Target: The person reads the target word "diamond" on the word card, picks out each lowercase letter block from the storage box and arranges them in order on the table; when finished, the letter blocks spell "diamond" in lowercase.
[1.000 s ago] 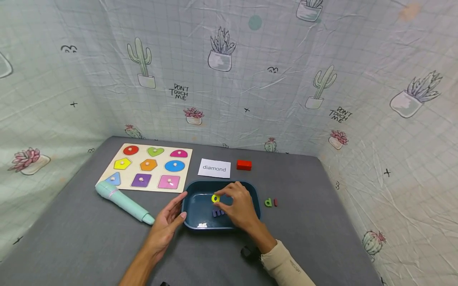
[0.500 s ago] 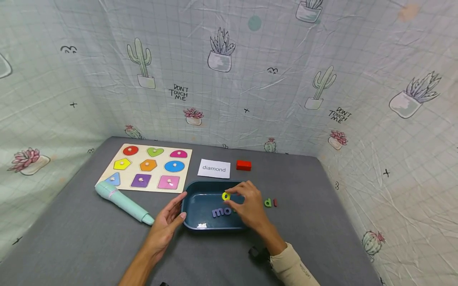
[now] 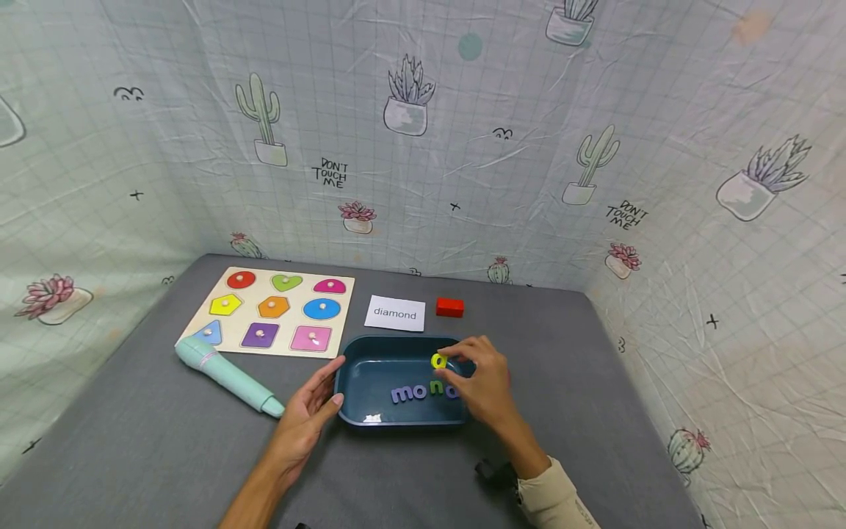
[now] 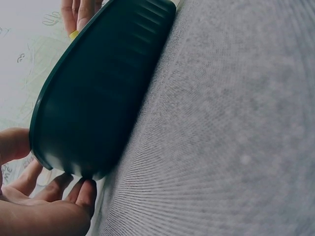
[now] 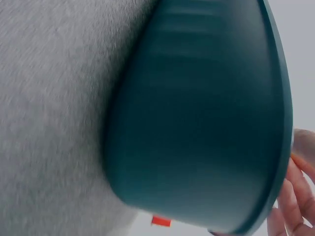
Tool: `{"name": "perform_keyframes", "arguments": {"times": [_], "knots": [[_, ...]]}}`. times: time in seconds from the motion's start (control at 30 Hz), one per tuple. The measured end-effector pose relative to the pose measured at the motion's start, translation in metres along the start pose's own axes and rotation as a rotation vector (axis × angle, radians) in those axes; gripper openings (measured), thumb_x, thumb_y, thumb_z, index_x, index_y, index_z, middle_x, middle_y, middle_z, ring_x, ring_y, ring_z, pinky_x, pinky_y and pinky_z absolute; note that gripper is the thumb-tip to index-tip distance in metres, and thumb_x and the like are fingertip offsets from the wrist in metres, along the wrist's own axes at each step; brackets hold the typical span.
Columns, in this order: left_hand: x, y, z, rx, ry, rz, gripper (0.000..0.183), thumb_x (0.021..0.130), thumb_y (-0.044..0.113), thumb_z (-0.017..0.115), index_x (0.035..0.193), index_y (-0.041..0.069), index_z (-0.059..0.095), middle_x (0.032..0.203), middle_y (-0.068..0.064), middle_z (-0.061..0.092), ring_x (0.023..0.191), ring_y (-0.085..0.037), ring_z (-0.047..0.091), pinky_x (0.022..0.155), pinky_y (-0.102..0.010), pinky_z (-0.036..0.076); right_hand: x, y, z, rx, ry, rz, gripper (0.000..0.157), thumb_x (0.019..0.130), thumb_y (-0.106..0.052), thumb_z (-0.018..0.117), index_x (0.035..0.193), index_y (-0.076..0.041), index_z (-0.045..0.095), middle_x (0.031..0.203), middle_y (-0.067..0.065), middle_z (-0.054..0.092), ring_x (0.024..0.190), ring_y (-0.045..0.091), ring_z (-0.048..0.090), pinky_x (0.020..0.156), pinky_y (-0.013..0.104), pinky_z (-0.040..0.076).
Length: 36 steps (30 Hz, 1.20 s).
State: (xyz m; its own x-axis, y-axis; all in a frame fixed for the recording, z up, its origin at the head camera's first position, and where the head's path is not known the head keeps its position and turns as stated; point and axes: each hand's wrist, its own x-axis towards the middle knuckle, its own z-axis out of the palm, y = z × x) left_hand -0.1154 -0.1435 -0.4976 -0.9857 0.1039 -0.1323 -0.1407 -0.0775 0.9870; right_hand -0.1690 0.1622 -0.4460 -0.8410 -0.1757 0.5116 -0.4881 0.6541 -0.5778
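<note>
A dark teal tray [image 3: 405, 422] stands on the grey cloth. My left hand [image 3: 305, 420] holds its left end, thumb at the rim and fingers against the outer wall in the left wrist view. Above the tray's right part, my right hand [image 3: 481, 378] pinches a small yellow letter [image 3: 438, 361] between thumb and fingers; it is round with a hole, and I cannot tell if it is an a or an o. Inside lie a purple m [image 3: 401, 395], a purple o [image 3: 419, 392], a green n [image 3: 436, 387] and another purple letter [image 3: 452, 392] partly behind my hand.
Behind the tray are a white card [image 3: 395, 314] reading "diamond" and a red block [image 3: 450, 307]. To the left lies a wooden shape puzzle board [image 3: 284, 339], with a mint-green pen-like tool [image 3: 228, 378] overlapping its corner. A patterned curtain [image 3: 456, 169] surrounds the table.
My right hand has moved right above the tray with the yellow letter, uncovering the letters inside. It now hides the green and red letters on the cloth. My left hand stays put.
</note>
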Motion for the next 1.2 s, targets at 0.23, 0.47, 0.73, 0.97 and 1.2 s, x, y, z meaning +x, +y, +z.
{"name": "perform_keyframes", "arguments": {"times": [0.23, 0.47, 0.73, 0.97, 1.2], "knots": [[0.0, 0.0, 0.0, 0.003, -0.002, 0.0, 0.061, 0.108, 0.011, 0.06, 0.163, 0.029, 0.04, 0.174, -0.001, 0.029, 0.163, -0.026, 0.026, 0.134, -0.051, 0.018, -0.002, 0.009, -0.012, -0.027, 0.02, 0.024, 0.033, 0.076, -0.014, 0.097, 0.106, -0.014, 0.084, 0.099, 0.009, 0.074, 0.091, 0.021, 0.061, 0.078, 0.041, 0.055], [0.0, 0.0, 0.0, 0.016, -0.003, -0.005, 0.061, 0.108, 0.012, 0.061, 0.163, 0.03, 0.04, 0.174, 0.0, 0.03, 0.162, -0.025, 0.027, 0.134, -0.042, 0.023, -0.003, 0.021, -0.028, -0.063, 0.054, 0.025, 0.033, 0.075, -0.014, 0.097, 0.105, -0.014, 0.085, 0.098, 0.006, 0.074, 0.088, 0.019, 0.06, 0.074, 0.029, 0.05], [0.0, 0.0, 0.0, 0.003, -0.002, 0.004, 0.061, 0.108, 0.011, 0.06, 0.163, 0.029, 0.04, 0.174, -0.001, 0.029, 0.163, -0.027, 0.025, 0.134, -0.053, 0.016, -0.004, 0.04, -0.047, -0.09, 0.101, 0.041, 0.034, 0.073, -0.01, 0.098, 0.104, -0.013, 0.085, 0.098, 0.004, 0.074, 0.088, 0.018, 0.061, 0.07, 0.03, 0.055], [0.001, 0.0, 0.0, -0.002, 0.002, 0.003, 0.06, 0.108, 0.011, 0.06, 0.163, 0.029, 0.04, 0.174, -0.001, 0.029, 0.163, -0.027, 0.024, 0.135, -0.053, 0.016, -0.007, 0.055, -0.06, -0.136, 0.112, 0.051, 0.033, 0.074, -0.008, 0.097, 0.104, -0.012, 0.085, 0.098, 0.005, 0.075, 0.087, 0.02, 0.063, 0.075, 0.033, 0.052], [0.0, 0.001, 0.001, -0.004, 0.002, -0.006, 0.061, 0.109, 0.011, 0.06, 0.163, 0.029, 0.04, 0.174, -0.001, 0.029, 0.163, -0.027, 0.025, 0.134, -0.052, 0.017, -0.011, 0.069, -0.07, -0.172, 0.096, 0.068, 0.032, 0.075, -0.006, 0.096, 0.104, -0.012, 0.085, 0.097, 0.006, 0.076, 0.086, 0.023, 0.064, 0.074, 0.039, 0.053]]}}
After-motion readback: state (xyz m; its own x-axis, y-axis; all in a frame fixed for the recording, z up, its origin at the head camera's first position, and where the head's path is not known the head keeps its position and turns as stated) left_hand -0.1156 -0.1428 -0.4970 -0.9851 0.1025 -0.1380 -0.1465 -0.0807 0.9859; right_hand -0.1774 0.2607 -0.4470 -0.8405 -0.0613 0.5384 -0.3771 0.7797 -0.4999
